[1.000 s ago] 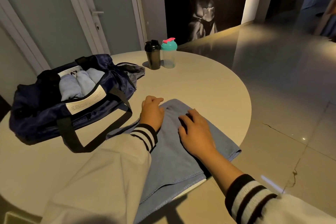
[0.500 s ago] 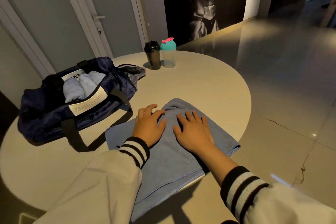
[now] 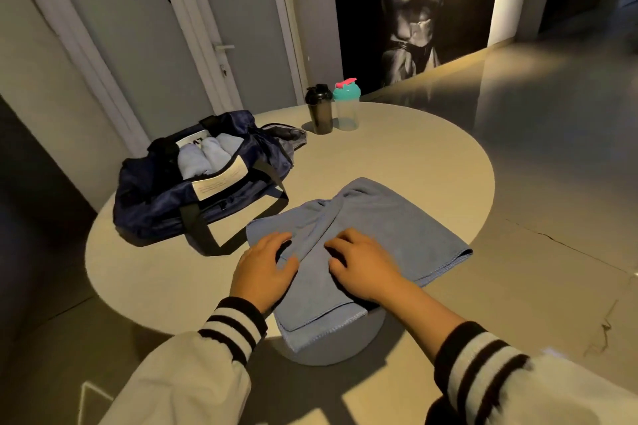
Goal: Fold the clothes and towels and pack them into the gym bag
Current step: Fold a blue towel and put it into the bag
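A blue towel (image 3: 390,224) lies folded on the round table (image 3: 397,148), its near end hanging over the front edge. A raised crease runs down its middle between my hands. My left hand (image 3: 264,269) rests on the towel's left part, fingers slightly bent. My right hand (image 3: 362,262) presses on the towel just right of the crease, fingers bent at the tips. The navy gym bag (image 3: 165,197) stands open at the left of the table, with two rolled pale-blue cloths (image 3: 203,157) inside.
A black shaker bottle (image 3: 319,110) and a clear one with a teal lid (image 3: 346,107) stand at the table's far edge. The bag's black strap (image 3: 203,235) loops onto the table beside the towel. Doors stand behind the table; tiled floor lies to the right.
Both hands have slid toward me along the towel, and a crease has bunched up between them. The camera has pulled back and risen.
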### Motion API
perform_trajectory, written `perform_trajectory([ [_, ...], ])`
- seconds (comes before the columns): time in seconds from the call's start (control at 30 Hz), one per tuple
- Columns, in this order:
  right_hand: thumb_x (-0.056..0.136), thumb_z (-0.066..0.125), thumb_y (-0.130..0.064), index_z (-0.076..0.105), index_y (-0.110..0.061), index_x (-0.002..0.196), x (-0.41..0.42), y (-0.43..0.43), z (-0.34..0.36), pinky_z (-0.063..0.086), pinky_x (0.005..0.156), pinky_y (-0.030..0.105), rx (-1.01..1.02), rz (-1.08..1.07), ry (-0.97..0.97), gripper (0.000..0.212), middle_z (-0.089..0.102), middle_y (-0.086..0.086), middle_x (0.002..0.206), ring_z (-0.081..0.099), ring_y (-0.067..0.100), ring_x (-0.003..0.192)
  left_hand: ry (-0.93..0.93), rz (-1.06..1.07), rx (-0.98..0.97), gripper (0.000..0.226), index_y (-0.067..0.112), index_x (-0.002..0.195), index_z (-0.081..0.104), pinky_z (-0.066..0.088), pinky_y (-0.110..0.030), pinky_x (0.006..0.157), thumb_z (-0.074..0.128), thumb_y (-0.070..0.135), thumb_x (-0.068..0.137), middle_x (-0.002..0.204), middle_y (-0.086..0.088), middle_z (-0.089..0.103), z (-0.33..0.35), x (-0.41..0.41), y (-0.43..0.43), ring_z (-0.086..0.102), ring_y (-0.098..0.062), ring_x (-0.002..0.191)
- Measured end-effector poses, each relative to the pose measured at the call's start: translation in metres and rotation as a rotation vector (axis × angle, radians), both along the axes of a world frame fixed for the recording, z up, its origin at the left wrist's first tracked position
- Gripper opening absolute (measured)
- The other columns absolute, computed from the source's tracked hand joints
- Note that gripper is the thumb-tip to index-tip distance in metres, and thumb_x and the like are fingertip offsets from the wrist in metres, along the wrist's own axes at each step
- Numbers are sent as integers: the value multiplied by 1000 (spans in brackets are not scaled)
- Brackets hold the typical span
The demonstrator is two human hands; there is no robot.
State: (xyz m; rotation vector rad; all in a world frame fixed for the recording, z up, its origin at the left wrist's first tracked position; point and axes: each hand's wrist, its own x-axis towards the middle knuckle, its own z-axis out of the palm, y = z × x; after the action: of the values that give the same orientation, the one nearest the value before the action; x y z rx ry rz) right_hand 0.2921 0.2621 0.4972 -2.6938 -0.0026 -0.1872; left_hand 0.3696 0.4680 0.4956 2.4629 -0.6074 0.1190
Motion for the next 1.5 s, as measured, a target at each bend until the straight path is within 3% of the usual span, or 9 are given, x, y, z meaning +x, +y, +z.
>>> perform_trajectory([
  [0.17,101,43,-21,53,-19,138,-10,4,-8,18,118,45,-127,-82,-115,39,52,3,138,41,25,134,68,-19,-130,48,32,144,44,42,-30,104,57,41,98,138,15,49,-7,-18,20,49,-8,124],
  [0.27,97,53,-22,61,-17,131,-18,17,-3,39,95,37,-87,-23,-257,35,58,6,127,51,29,119,15,-12,-45,55,31,147,38,41,-41,111,56,44,97,150,9,41,-11,-18,19,45,-15,132],
  [0.37,95,56,-29,64,-22,124,-30,39,3,42,78,31,31,199,-210,31,57,2,113,52,20,102,-25,90,-7,49,30,143,41,34,-48,114,55,43,98,155,-1,37,-13,-8,20,41,-24,137],
  [0.5,91,63,-39,63,-27,120,-32,54,-2,45,97,36,154,225,-113,31,59,-3,120,54,17,110,-100,198,-143,36,28,131,55,39,-43,110,60,34,97,146,-3,45,-8,-9,25,45,-25,129],
  [0.67,91,65,-34,68,-26,102,-31,58,0,39,104,39,81,249,-195,14,67,-4,110,55,17,117,-111,36,-125,19,29,116,64,49,-36,94,57,30,98,116,7,64,-11,-28,40,56,-15,105],
  [0.87,98,61,-29,71,-21,100,-37,63,-10,45,89,29,102,279,-233,14,59,-4,103,49,12,100,-117,16,8,32,28,132,61,37,-35,110,48,34,103,146,6,50,-14,-39,41,48,-17,128],
  [1.03,97,58,-33,66,-23,99,-38,71,-9,40,84,26,56,232,-304,13,56,-7,101,46,10,98,-115,45,61,37,28,138,56,34,-36,113,42,37,105,155,6,40,-11,-44,37,47,-19,131],
  [1.27,94,60,-29,69,-25,89,-38,84,-15,44,86,34,127,184,-289,11,57,-8,95,48,13,95,-105,41,-49,36,25,139,54,41,-32,109,40,23,106,150,7,46,-16,-55,43,48,-14,131],
  [1.5,101,53,-31,61,-22,96,-40,82,-12,42,87,33,124,223,-261,13,54,-4,98,45,15,97,-80,44,-92,38,25,142,48,39,-29,107,33,30,108,151,6,43,-13,-61,43,44,-12,134],
])
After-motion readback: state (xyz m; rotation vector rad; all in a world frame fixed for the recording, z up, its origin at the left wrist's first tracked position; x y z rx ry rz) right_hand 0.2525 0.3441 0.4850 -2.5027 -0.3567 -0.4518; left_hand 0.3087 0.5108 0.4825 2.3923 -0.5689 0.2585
